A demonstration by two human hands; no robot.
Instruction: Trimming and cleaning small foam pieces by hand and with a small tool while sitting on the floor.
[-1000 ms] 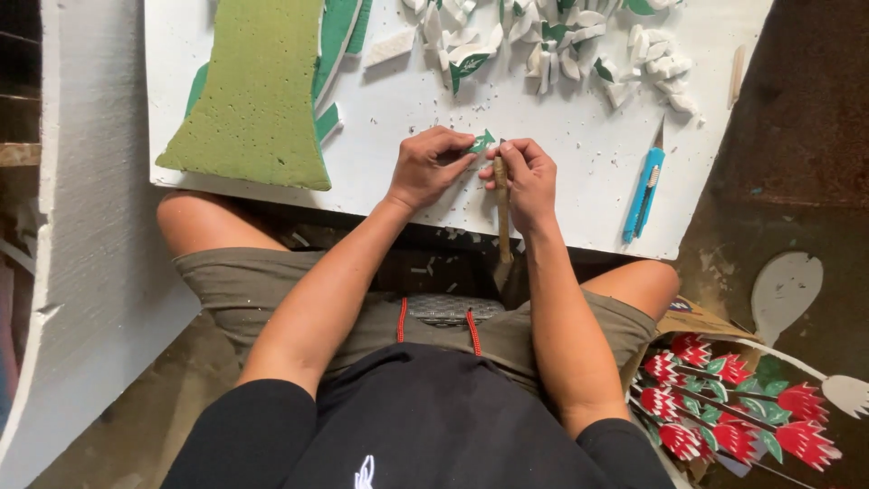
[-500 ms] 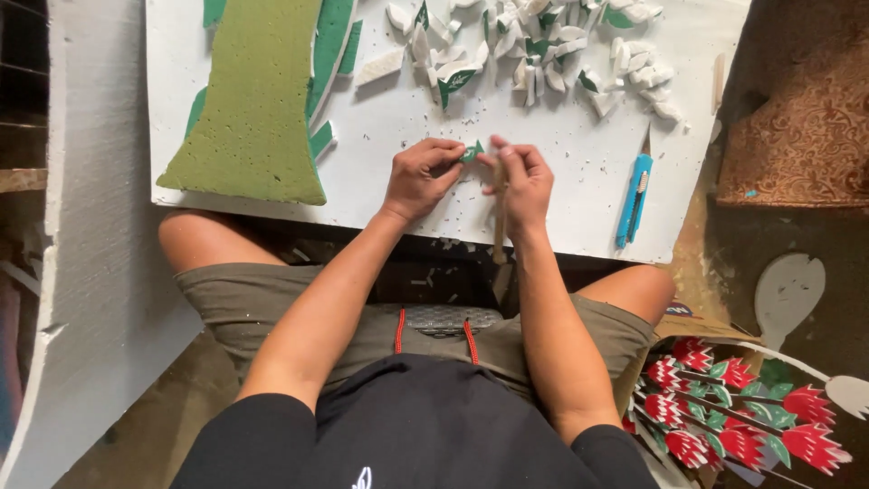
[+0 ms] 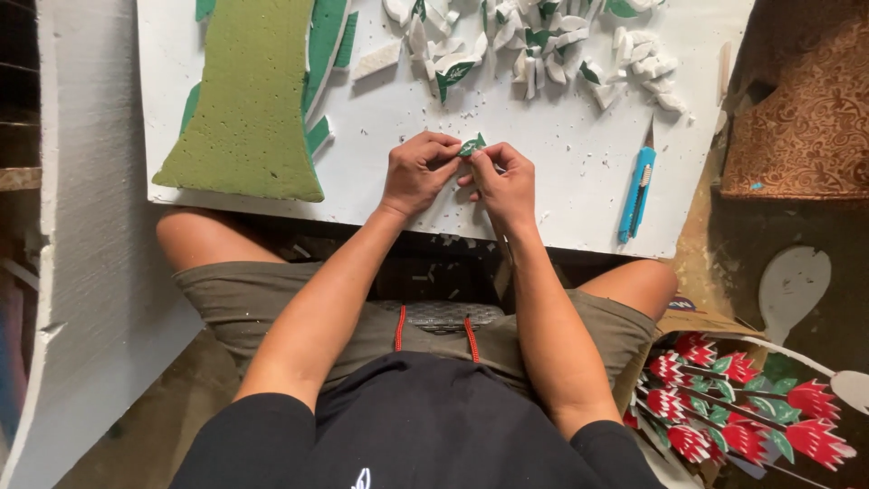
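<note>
We pinch a small green foam leaf [image 3: 472, 145] between left hand [image 3: 418, 172] and right hand [image 3: 503, 184] (blue utility knife [image 3: 636, 191] lies nearby) above the white foam board [image 3: 579, 172].

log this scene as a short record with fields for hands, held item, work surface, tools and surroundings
left hand: left hand pinches one end of the small green piece
right hand: right hand pinches its other end
work surface: white foam board across the lap
on the board: large green foam slab, pile of white and green scraps
tools: blue utility knife near the board's right edge, untouched
surroundings: red and green foam flowers at lower right
</note>
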